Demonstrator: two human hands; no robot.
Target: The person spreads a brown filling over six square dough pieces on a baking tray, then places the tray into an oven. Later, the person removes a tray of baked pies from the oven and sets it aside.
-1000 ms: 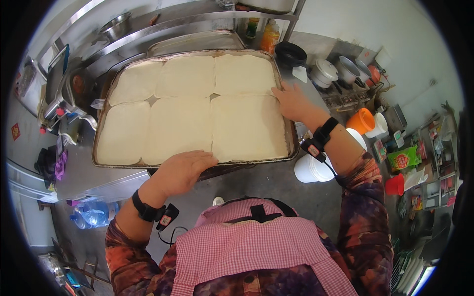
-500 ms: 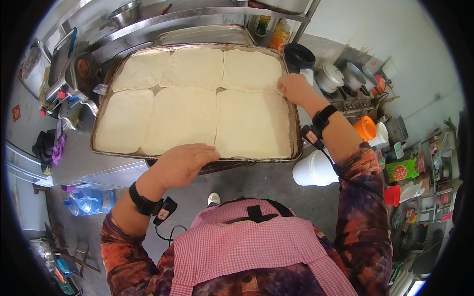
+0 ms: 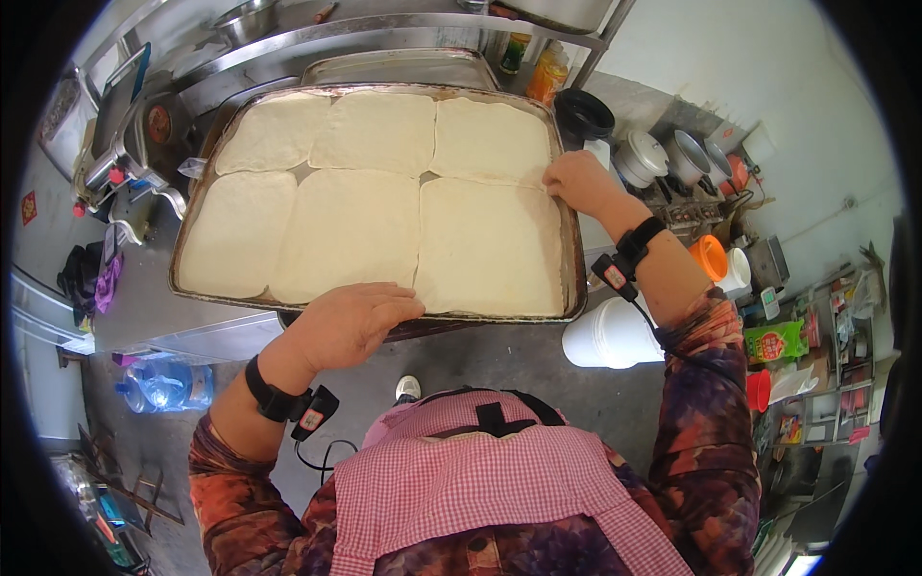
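Several pale, flat sheets of dough [image 3: 355,226] lie edge to edge in two rows on a large metal baking tray [image 3: 574,259]. My left hand [image 3: 351,322] rests at the tray's near rim, fingers stretched out flat over the near edge of the dough. At the right side of the tray, my right hand [image 3: 584,182] has its fingers closed at the edge of the dough, where the far right and near right sheets meet. Its fingertips pinch the dough's edge, partly hidden by the hand itself.
A second tray [image 3: 403,67] sits behind. To the right are a black pan [image 3: 584,113], a white lidded pot [image 3: 641,156] and a white bucket [image 3: 612,333]. A slicing machine [image 3: 144,134] stands left; a blue water bottle [image 3: 165,385] lies on the floor.
My right hand has shifted slightly nearer along the tray's right edge. My left hand stays at the near rim, and the whole view has moved a little.
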